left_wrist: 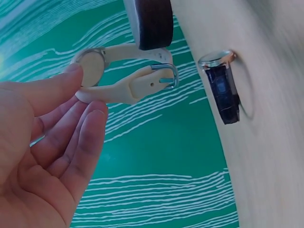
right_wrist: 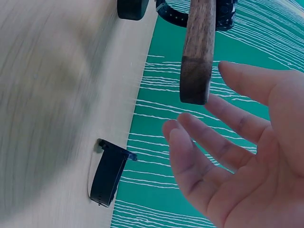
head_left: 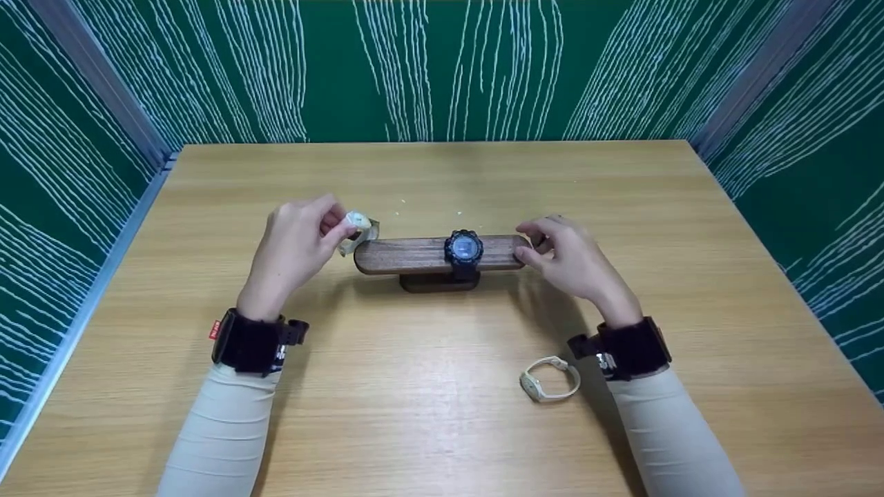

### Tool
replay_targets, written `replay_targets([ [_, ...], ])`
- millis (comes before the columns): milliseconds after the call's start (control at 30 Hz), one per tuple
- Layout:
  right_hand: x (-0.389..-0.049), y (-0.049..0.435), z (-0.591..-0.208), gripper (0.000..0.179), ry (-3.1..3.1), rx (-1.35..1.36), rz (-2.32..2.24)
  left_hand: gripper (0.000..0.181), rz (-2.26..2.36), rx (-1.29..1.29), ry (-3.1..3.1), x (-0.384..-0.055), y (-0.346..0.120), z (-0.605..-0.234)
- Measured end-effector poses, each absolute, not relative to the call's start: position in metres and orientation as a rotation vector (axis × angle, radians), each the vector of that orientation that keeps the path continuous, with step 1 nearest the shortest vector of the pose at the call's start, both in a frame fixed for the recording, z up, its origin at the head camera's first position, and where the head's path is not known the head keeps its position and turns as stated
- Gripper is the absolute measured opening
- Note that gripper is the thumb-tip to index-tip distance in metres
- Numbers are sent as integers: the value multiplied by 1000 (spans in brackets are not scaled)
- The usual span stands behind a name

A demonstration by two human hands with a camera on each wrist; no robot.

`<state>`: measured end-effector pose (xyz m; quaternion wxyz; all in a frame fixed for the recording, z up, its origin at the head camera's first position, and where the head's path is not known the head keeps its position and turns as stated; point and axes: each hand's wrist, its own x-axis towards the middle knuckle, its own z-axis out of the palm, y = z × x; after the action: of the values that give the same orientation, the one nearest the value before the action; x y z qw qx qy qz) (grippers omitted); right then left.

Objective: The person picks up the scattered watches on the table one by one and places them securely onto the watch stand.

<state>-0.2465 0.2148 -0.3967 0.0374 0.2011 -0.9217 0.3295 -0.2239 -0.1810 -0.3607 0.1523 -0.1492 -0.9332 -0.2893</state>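
My left hand (head_left: 293, 241) pinches a cream wristwatch (left_wrist: 92, 69) between thumb and fingers. Its buckled strap forms a loop beside the left end of the dark wooden watch stand (head_left: 407, 255). In the left wrist view the strap overlaps the tip of the bar. A black digital watch (head_left: 464, 247) sits around the bar, right of its middle. At the bar's right end is my right hand (head_left: 577, 259), thumb and fingers loosely bent about the tip. The right wrist view shows a small gap between thumb and wood.
A second cream watch (head_left: 532, 386) lies on the wooden table (head_left: 414, 428), near the right forearm. A watch with a dark strap (left_wrist: 223, 90) rests on the table in the left wrist view. The right wrist view shows a black-strapped watch (right_wrist: 109, 175). Green walls stand around.
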Motion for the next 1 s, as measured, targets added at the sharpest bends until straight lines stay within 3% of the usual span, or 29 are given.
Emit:
replay_targets([
  [1000, -248, 212, -400, 31, -2933, 641, 977, 15, -772, -358, -2879, -220, -165, -373],
])
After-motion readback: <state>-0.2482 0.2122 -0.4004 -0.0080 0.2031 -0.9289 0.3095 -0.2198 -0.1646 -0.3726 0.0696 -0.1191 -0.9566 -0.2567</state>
